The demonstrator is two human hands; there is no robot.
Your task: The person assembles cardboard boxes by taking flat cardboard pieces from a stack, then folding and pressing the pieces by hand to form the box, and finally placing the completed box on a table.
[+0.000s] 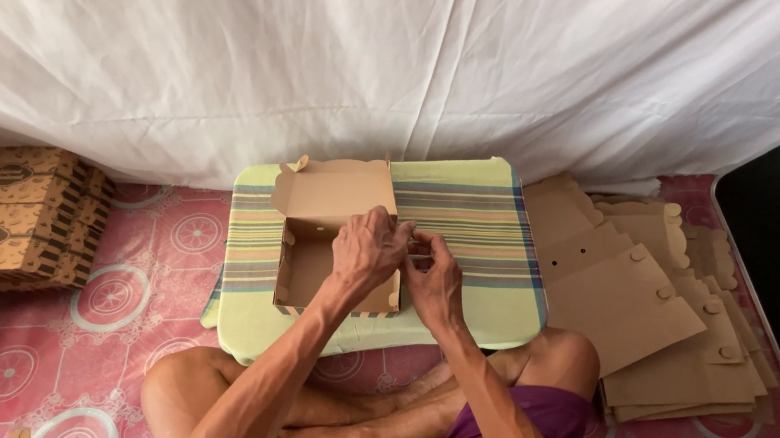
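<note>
A half-folded brown cardboard box [307, 268] with its lid standing open rests on a low board covered in green striped cloth [477, 219]. My left hand [363, 250] grips the box's right side wall from above. Right beside it, my right hand [432, 277] pinches the same wall's flap at the near right corner. The two hands touch each other over that corner, and their fingers hide the flap itself.
A fanned heap of flat, unfolded cardboard blanks [651, 304] lies to the right on the pink patterned mat [132, 288]. Finished printed boxes [4, 217] are stacked at the left. A white sheet [407, 57] hangs behind. My crossed legs [360, 409] sit below.
</note>
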